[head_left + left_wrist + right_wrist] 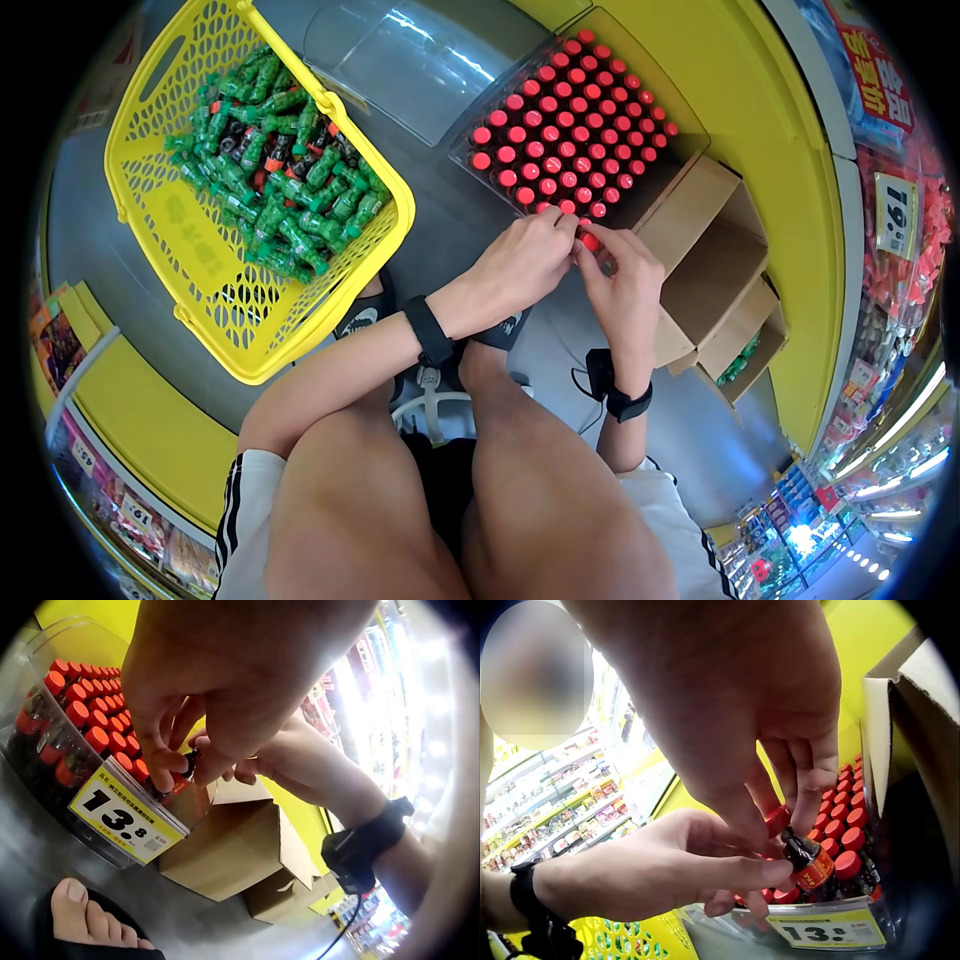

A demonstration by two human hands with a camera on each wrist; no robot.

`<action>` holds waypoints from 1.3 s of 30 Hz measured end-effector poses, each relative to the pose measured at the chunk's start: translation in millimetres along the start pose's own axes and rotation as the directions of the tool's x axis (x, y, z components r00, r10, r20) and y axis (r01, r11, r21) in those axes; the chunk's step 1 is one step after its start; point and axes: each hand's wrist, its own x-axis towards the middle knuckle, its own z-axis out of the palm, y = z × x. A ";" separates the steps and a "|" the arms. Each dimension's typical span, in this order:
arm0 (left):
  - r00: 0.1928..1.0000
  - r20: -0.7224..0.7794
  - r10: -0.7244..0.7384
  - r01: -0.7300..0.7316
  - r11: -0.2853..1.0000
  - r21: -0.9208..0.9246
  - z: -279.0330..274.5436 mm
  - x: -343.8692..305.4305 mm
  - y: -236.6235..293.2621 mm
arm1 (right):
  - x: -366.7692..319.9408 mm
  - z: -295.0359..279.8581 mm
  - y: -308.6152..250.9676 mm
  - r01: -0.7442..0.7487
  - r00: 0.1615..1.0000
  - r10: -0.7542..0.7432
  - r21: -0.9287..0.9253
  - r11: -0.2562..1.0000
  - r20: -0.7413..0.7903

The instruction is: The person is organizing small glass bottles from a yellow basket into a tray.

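Both hands meet at the near edge of a clear plastic bin (45, 776) packed with upright small cola bottles (565, 130) with red caps. Between the hands is one small cola bottle (814, 868), dark with a red label, tilted at the bin's front rim. The left hand (535, 255) holds it between thumb and fingers, the thumb lying along its side. The right hand (628, 285) pinches its red cap (778, 820) from above. In the left wrist view, the fingers hide most of this bottle.
A yellow basket (395, 225) of green and dark small bottles (265, 150) stands at left. Open cardboard boxes (705, 285) sit right of the bin, one holding green bottles (740, 360). A price card (124, 817) fronts the bin. Sandalled feet (495, 335) are below; stocked shelves stand around.
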 end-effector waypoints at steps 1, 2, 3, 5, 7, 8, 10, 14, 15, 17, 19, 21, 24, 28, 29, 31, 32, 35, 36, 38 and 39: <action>1.000 0.007 0.008 -0.008 0.999 0.031 1.3 -1.0 -1.7 | 0.9 2.7 3.7 -0.016 1.000 0.016 -0.018 1.000 0.007; 1.000 0.008 0.008 -0.008 0.999 0.031 2.9 -2.2 -2.9 | 1.9 5.7 6.7 -0.017 1.000 0.018 -0.018 1.000 0.007; 1.000 0.021 -0.020 0.019 1.000 0.021 4.7 -3.7 -4.1 | 2.9 8.8 9.5 -0.014 1.000 0.014 -0.001 1.000 0.016; 0.998 0.036 -0.048 0.048 0.999 0.011 8.4 -6.7 -6.4 | 3.1 14.8 14.8 -0.013 1.000 0.012 0.015 1.000 0.026; 0.998 0.035 -0.058 0.056 0.998 0.031 10.2 -8.1 -8.4 | 3.5 20.5 19.4 -0.019 0.998 0.019 -0.002 1.000 0.053; 0.998 0.036 -0.058 0.057 0.998 0.031 10.9 -8.6 -9.7 | 4.0 23.1 21.7 -0.019 0.998 0.019 -0.001 1.000 0.053; 0.992 0.088 -0.093 0.093 0.996 0.000 9.8 -8.9 -9.2 | 5.1 26.8 24.9 -0.011 0.999 0.012 -0.004 1.000 0.047; 0.993 0.073 -0.091 0.090 0.996 0.020 12.9 -9.8 -10.8 | 8.8 30.2 22.9 -0.059 0.995 0.057 0.016 0.998 0.079; 0.994 0.070 -0.086 0.085 0.996 0.023 13.0 -9.4 -11.3 | 9.5 31.2 23.5 -0.063 0.993 0.063 -0.007 0.998 0.101; 0.994 0.067 -0.080 0.079 0.997 0.025 13.2 -9.2 -12.0 | 10.1 33.6 25.9 -0.066 0.990 0.069 -0.030 0.997 0.123; 0.992 0.082 -0.098 0.097 0.995 0.009 12.6 -9.2 -11.7 | 9.3 36.5 29.1 -0.017 0.994 0.020 -0.031 0.999 0.110; 0.993 0.073 -0.097 0.097 0.995 0.007 12.9 -9.0 -11.2 | 9.0 36.1 28.9 -0.008 0.993 0.014 -0.046 0.999 0.121; 0.996 0.049 -0.077 0.076 0.997 0.021 13.8 -10.1 -12.0 | 7.4 38.4 29.8 0.029 0.994 -0.019 -0.095 0.995 0.107; 0.990 0.084 -0.115 0.115 0.993 0.010 13.6 -9.2 -12.4 | 7.4 38.3 27.4 0.041 0.995 -0.029 -0.136 0.990 0.093; 0.990 0.084 -0.115 0.114 0.993 0.010 13.3 -8.8 -12.5 | 7.4 38.3 27.8 0.041 0.995 -0.029 -0.135 0.990 0.092; 0.993 0.069 -0.099 0.099 0.995 -0.002 12.9 -8.8 -13.5 | 6.7 38.5 28.9 0.041 0.996 -0.029 -0.138 0.990 0.090; 0.993 0.069 -0.098 0.099 0.995 -0.003 12.9 -8.8 -14.0 | 6.7 38.3 28.7 0.041 0.996 -0.029 -0.138 0.990 0.090; 0.995 0.056 -0.076 0.074 0.996 0.041 13.1 -8.6 -14.3 | 6.5 38.8 27.9 0.044 0.996 -0.031 -0.155 0.987 0.090; 0.995 0.059 -0.078 0.075 0.996 0.050 14.3 -8.5 -14.9 | 6.6 39.8 28.6 0.035 0.996 -0.022 -0.161 0.986 0.081; 0.995 0.061 -0.079 0.076 0.995 0.059 16.3 -9.0 -16.1 | 6.5 40.8 29.2 0.026 0.997 -0.013 -0.167 0.986 0.074; 0.999 0.033 -0.032 0.029 0.997 0.078 17.0 -9.7 -16.9 | 6.5 41.1 29.2 0.037 0.997 -0.024 -0.169 0.985 0.075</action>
